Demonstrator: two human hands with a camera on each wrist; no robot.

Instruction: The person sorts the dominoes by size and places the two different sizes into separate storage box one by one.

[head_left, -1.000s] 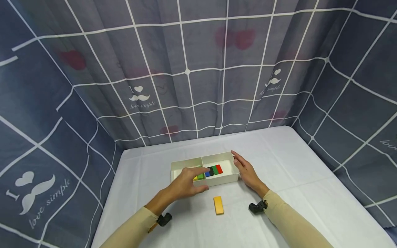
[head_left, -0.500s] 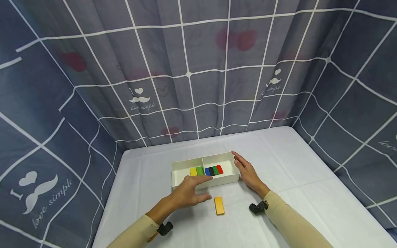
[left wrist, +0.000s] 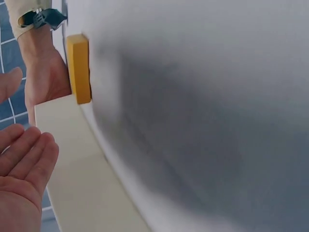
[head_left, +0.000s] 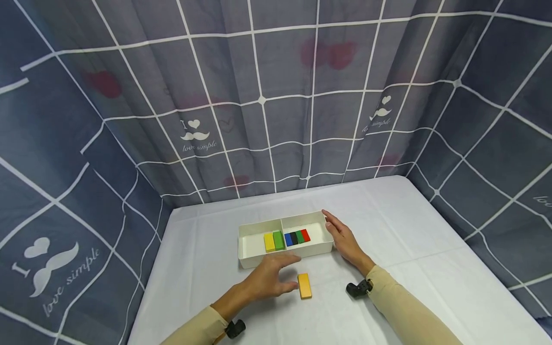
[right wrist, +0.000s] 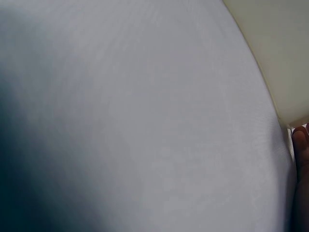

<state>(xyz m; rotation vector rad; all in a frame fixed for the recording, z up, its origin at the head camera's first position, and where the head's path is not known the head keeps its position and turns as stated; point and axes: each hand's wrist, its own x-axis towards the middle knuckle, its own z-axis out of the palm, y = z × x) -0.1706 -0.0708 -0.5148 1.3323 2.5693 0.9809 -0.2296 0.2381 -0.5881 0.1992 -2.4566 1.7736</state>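
A yellow-orange block [head_left: 304, 286] lies on the white cloth in front of a white two-compartment box [head_left: 318, 249]. Just left of that block my left hand [head_left: 268, 279] hovers, thumb and fingers spread apart and holding nothing; the left wrist view shows its fingers [left wrist: 30, 157] extended. My right hand [head_left: 346, 243] rests against the box's right end with its fingers fairly straight. Inside the left compartment are a yellow block [head_left: 269, 243] and a light green block [head_left: 279, 240]. The right compartment holds a blue block [head_left: 288, 239], a black block [head_left: 294, 238], a dark green block [head_left: 299, 236] and a red block [head_left: 305, 235].
A white cloth [head_left: 207, 249] covers the table. Dark checked curtains [head_left: 284, 120] enclose its back and sides. The box's centre divider [head_left: 283, 229] stands between the two compartments.
My left hand has drawn back from over the box toward the yellow-orange block, uncovering the yellow and light green blocks. The right hand has stayed at the box's right end.
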